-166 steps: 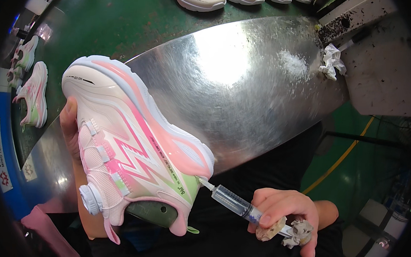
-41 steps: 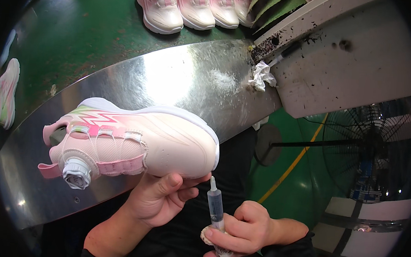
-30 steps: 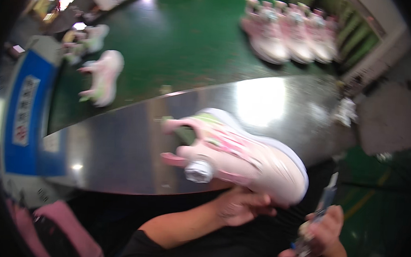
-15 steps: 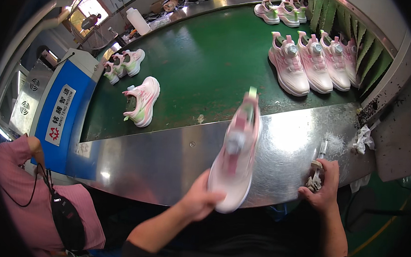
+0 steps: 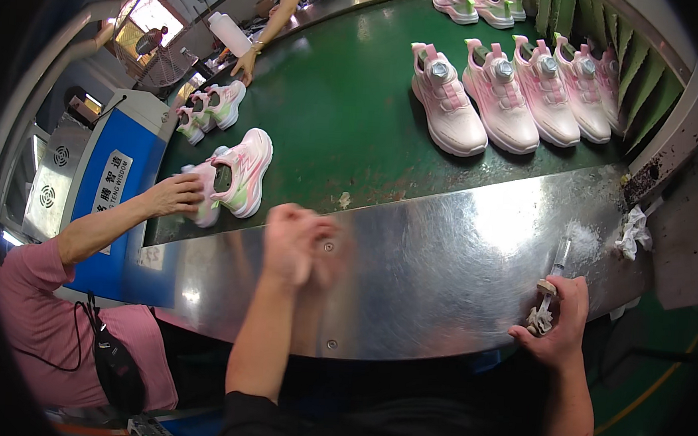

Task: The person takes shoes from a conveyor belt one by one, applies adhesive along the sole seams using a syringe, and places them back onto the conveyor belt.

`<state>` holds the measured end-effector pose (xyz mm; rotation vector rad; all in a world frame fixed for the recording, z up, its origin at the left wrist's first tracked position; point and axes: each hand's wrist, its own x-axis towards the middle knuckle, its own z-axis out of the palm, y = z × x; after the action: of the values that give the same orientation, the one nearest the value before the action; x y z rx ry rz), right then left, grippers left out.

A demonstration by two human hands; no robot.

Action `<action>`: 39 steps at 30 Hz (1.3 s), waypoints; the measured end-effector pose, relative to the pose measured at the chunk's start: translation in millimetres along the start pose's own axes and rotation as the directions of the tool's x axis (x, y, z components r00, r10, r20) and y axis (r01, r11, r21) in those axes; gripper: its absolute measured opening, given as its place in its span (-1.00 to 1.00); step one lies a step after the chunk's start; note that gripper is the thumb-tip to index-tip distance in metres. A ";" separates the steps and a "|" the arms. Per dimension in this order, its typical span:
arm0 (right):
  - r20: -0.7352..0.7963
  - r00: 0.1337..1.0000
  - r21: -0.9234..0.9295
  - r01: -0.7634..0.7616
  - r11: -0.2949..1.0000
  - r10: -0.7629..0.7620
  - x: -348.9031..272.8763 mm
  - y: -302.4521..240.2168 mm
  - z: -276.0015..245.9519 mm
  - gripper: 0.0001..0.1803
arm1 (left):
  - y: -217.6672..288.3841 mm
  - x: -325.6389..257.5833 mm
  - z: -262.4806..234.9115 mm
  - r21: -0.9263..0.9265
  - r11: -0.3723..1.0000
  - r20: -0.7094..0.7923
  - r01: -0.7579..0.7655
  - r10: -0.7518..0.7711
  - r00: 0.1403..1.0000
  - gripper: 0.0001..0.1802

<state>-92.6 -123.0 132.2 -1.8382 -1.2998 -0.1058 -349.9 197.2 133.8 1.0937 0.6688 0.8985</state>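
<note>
We see the right hand (image 5: 564, 319) with its fingers closed around the plunger end of a syringe (image 5: 559, 264) at the right of the steel ledge (image 5: 408, 293), barrel aimed to the far side, probably to keep the tip clear of the palm. The left hand (image 5: 290, 246) is blurred above the ledge; we cannot tell how widely its fingers stand. Far right, a row of shoes (image 5: 509, 112) stands on the green surface (image 5: 339, 121), toes near, presumably for compact spacing. At left, a co-worker's hand (image 5: 176, 195) overlaps a blurred shoe (image 5: 207, 179).

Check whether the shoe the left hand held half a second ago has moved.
Yes: judged against the metal ledge, the shoe has gone forward, from over it onto the green belt, at a row's left end.
</note>
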 end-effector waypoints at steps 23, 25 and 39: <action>-0.007 0.998 -0.030 0.055 0.998 -0.055 -0.3 -3.8 8.1 -0.21 | 54.6 11.8 -129.8 0.371 0.928 -0.300 0.021 0.098 0.949 -0.23; 0.002 1.000 -0.001 0.003 1.000 -0.003 -2.9 -5.3 2.6 -0.20 | 62.7 -39.2 -84.2 0.444 0.895 -0.160 -0.051 0.136 0.978 -0.21; 0.126 0.893 0.621 -0.411 0.667 0.433 -27.3 -20.4 -30.3 -0.01 | 29.7 -24.5 -59.9 0.201 0.971 -0.049 0.130 -0.122 0.991 -0.59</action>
<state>-109.7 -161.7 149.3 -1.4667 -0.7079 0.5066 -419.6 208.7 142.6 1.2042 0.8660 0.7540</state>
